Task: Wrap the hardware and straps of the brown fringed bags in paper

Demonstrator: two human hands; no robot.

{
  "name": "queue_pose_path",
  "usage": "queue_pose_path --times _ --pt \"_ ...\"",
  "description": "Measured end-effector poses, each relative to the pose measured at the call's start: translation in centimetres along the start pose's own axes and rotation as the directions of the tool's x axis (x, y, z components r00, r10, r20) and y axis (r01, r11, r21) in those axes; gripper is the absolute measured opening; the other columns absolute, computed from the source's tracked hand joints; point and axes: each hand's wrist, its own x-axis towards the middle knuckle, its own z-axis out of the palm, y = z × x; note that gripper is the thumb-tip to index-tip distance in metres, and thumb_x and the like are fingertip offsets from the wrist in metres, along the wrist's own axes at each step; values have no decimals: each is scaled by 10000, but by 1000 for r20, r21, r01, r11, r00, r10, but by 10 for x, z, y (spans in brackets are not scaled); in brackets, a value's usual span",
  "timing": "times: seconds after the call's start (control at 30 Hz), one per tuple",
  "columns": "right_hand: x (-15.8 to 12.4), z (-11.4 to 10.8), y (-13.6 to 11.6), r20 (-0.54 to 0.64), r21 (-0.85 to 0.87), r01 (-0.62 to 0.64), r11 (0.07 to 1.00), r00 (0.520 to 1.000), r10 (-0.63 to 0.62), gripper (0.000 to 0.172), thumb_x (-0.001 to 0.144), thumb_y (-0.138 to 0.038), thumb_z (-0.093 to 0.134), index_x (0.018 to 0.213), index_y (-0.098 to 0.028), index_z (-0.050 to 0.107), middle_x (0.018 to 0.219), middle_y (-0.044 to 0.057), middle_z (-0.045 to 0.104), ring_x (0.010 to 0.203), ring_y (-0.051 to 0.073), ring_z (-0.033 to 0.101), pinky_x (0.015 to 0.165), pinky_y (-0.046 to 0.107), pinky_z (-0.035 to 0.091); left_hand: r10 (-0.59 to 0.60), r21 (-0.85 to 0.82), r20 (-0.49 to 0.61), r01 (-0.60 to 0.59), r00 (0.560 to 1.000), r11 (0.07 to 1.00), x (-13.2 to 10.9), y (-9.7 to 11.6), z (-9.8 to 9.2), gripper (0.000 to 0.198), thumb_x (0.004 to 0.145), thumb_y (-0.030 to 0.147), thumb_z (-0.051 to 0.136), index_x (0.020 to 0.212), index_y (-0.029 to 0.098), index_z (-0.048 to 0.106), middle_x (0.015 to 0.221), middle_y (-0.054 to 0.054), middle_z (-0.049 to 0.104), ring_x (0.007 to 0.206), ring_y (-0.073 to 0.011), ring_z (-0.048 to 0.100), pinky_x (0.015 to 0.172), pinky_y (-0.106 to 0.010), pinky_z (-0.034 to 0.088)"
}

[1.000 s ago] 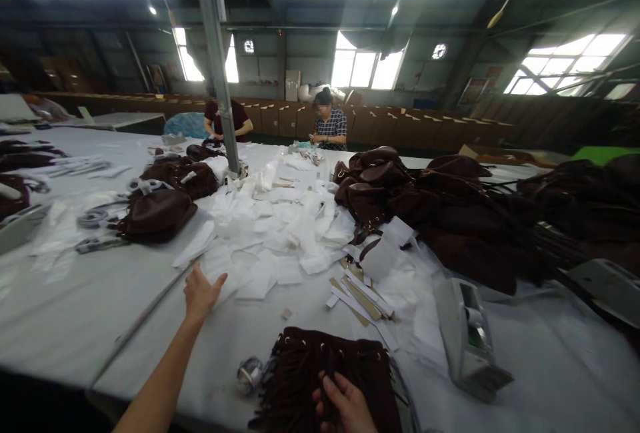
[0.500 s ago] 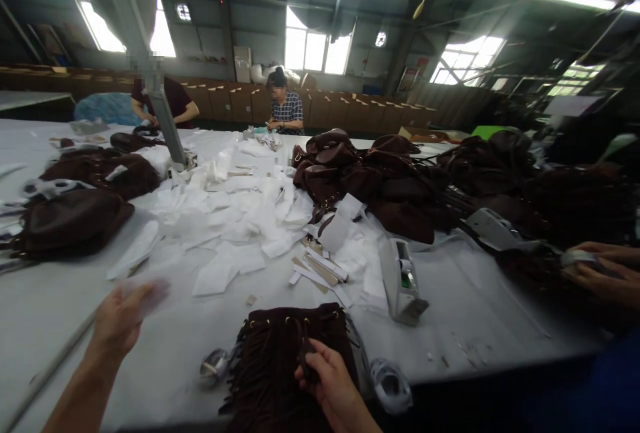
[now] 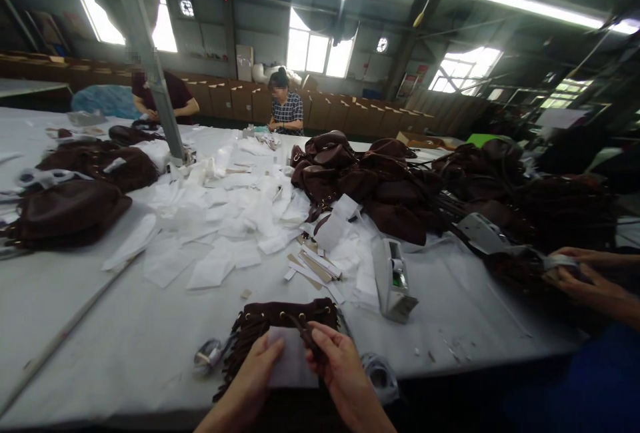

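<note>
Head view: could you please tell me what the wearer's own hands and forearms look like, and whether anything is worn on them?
The left hand and right hand are both bare: no gloves, no rings or watch visible. The forearms are uncovered down to the picture's bottom edge, so no sleeves show.

Dim workshop: bright windows (image 3: 314, 52), ceiling strip lights (image 3: 520, 3), a grey post (image 3: 145, 60), long white table (image 3: 100, 326).
</note>
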Motion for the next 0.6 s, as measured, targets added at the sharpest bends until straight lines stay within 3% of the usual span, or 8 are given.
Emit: queue_pose_path --times 0.07,0.13,0.2,0.23,0.33,0.4,0.5,0.6 --pt "-5 5 6 53 -278 142 950 990 -133 391 732 -376 711 1059 -164 689 742 36 672 599 148 586 537 246 462 -69 -171 41 75 997 983 0 -3 8 313 710 448 707 787 147 679 660 -49 675 595 -181 593 609 -293 469" --pt "-12 7 7 186 -516 327 791 945 -269 322 762 -346 678 1055 -215 710 831 41 675 717 184 602 638 275 472 -26 -234 89 46 996 971 -2 -4 15 321 699 433 741 804 135 686 703 -63 690 656 -184 620 655 -284 477" --pt "-17 4 5 271 -623 432 652 901 -338 222 799 -357 642 961 -245 743 827 32 656 756 190 593 680 274 455 31 -242 121 0 992 970 -3 -3 18 313 659 369 794 832 125 700 758 -75 707 721 -190 639 697 -270 479" --pt "-18 0 3 250 -650 435 623 897 -366 207 813 -378 627 906 -243 753 788 30 642 732 186 586 669 270 447 31 -238 135 2 990 971 -3 -2 18 323 637 348 812 839 120 704 760 -79 710 723 -193 642 700 -272 481" --pt "-14 -16 4 4 -672 353 651 881 -474 257 774 -427 665 894 -215 747 774 43 646 676 184 573 645 271 444 -20 -229 147 54 989 972 -2 0 13 369 608 339 832 872 111 713 728 -82 709 683 -199 640 706 -304 492" --pt "-8 -24 10 -97 -625 299 721 886 -452 368 708 -440 728 976 -187 729 818 60 677 691 193 587 662 274 456 -36 -219 153 69 988 973 -1 -1 10 389 601 341 836 891 111 715 727 -81 706 686 -202 638 719 -317 490" --pt "-3 -26 23 7 -513 209 833 971 -239 426 712 -523 697 899 -142 736 702 50 682 600 179 580 556 255 440 -34 -144 132 53 991 988 -2 -3 8 410 593 373 840 882 110 717 728 -72 695 677 -188 623 679 -285 474" --pt "-5 -18 29 54 -514 214 831 975 -218 424 735 -545 658 804 -133 734 641 31 672 567 167 566 517 239 410 -6 -97 82 14 997 995 -3 -5 10 450 616 446 812 916 125 715 740 -60 693 689 -179 615 663 -262 464"
